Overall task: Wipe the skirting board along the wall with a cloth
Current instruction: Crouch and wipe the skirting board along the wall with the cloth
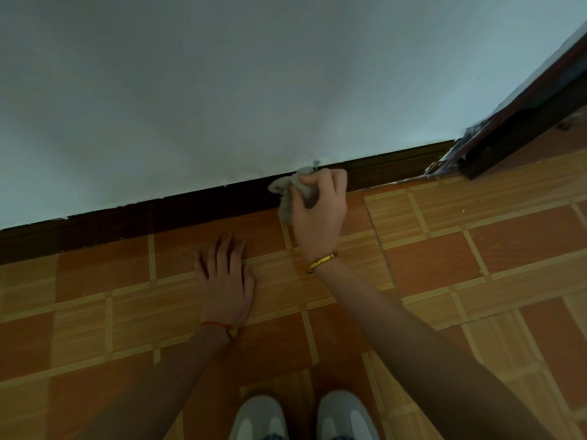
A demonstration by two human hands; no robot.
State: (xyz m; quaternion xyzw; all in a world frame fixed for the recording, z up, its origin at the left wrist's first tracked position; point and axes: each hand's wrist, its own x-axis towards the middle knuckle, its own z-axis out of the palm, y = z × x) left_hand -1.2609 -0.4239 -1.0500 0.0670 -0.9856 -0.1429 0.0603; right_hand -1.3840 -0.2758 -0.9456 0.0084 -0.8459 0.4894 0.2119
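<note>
The left hand [225,281] is lying flat, fingers straight, on the orange tiled floor [508,249], bracing. The right hand [319,211] is gripping a crumpled grey cloth [287,193] against the dark brown skirting board [190,208]; steady pressure and overlapping strokes along its top edge would probably be serving best.

My left hand [227,281] lay flat on the floor [508,249] before the skirting board [190,211], my right hand [319,214] to its right held the cloth [287,193] against the board, wall [254,74] behind, door frame [521,122] far right, my shoes [305,417] nearest me.
</note>
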